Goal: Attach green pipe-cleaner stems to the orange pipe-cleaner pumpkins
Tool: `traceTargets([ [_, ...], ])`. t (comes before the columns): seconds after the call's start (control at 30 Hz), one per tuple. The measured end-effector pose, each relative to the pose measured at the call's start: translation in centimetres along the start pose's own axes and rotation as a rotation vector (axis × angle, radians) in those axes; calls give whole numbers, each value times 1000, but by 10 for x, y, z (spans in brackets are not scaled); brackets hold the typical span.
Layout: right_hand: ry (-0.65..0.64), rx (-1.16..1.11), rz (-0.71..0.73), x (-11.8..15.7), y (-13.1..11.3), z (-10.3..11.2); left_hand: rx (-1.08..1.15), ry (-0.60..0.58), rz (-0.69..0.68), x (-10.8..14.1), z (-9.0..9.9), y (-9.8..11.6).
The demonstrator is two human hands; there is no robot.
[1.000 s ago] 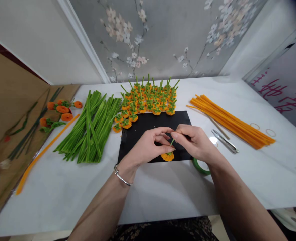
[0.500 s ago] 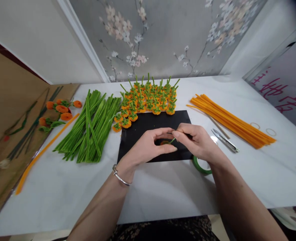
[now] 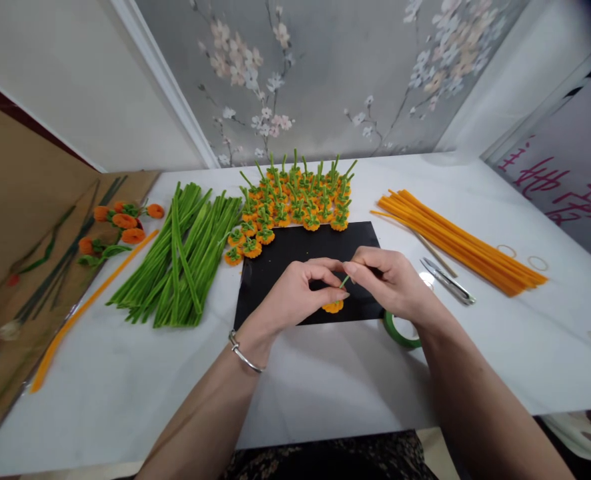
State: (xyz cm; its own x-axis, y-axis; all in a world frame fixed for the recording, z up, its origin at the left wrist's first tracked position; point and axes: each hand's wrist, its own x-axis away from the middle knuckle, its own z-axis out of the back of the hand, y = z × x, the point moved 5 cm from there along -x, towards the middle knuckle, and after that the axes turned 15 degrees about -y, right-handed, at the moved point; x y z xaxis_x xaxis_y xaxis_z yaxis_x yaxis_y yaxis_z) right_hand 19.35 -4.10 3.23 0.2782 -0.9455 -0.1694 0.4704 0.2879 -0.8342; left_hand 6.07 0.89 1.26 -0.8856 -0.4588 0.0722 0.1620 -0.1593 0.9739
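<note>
Over the black mat [image 3: 285, 257], an orange pipe-cleaner flower [image 3: 333, 307] hangs head down, partly hidden by my left hand [image 3: 308, 290]. My left thumb and fingers close round the base of its green stem [image 3: 345, 281]. My right hand [image 3: 383, 277] pinches the upper end of that stem between thumb and index finger. Behind the mat stand many similar orange flowers [image 3: 311, 219], heads down with green stems pointing up. Close to my right wrist lies a roll of green tape [image 3: 400, 339].
Green pipe cleaners [image 3: 175, 267] lie in a heap on the left, beside one long orange strip [image 3: 90, 307]. Finished orange flowers [image 3: 124, 221] rest on brown paper [image 3: 70, 267]. To the right are a bundle of orange pipe cleaners [image 3: 460, 243], snips [image 3: 448, 281] and rubber bands [image 3: 537, 263].
The orange flower head has come into view below my left hand, where fingers hid most of it before. My left fingers have shifted closer to the stem; my right hand keeps its pinch.
</note>
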Motion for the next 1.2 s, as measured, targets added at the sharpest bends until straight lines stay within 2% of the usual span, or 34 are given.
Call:
traceTargets([
  [0.17, 10, -1, -6, -1, 2, -2, -137, 64, 66, 2, 3, 1],
  [0.27, 15, -3, -9, -1, 4, -2, -200, 86, 55, 2, 3, 2],
  [0.63, 41, 6, -17, -2, 6, 2, -518, 113, -225, -1, -6, 9],
  [0.73, 56, -27, -34, -1, 8, 5, -443, 104, -188, -1, -3, 9],
  [0.9, 53, -59, -41, 0, 8, 7, -125, 160, -67, 1, 9, 4],
  [1.03, 33, -60, -44, -3, 6, 3, 131, 150, -39, -1, 6, -2],
  [1.2, -30, -2, -67, -5, 8, -4, 229, 159, -9, -2, 1, -6],
])
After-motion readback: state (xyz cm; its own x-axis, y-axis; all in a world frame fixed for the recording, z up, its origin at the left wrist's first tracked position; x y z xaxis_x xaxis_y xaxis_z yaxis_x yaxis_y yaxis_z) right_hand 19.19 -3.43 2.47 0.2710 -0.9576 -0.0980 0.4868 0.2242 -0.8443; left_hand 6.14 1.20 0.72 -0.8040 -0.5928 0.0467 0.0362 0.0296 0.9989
